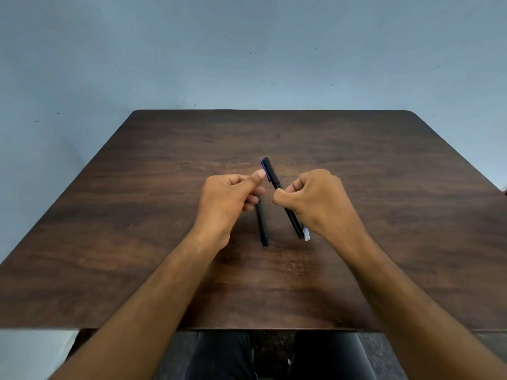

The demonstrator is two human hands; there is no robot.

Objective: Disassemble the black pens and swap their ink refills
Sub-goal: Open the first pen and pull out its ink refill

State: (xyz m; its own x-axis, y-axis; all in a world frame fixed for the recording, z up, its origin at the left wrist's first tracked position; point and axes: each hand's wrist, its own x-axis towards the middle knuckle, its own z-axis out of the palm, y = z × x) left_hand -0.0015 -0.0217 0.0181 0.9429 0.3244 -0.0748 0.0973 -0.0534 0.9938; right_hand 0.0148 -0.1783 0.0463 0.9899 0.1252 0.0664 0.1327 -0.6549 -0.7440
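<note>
- Head view: left hand (229, 198), centre of frame, fingers curled around the upper end of a black pen barrel (262, 227) angled down toward the wooden table (109, 229)
- Right hand (318, 201) clenched on the second black pen (277, 185) plus pale ink refills (306, 234) protruding at its lower end
- Both wrists raised, forearms converging
- Recommended: steady each barrel; feed one refill straight along its axis, without bending
</note>
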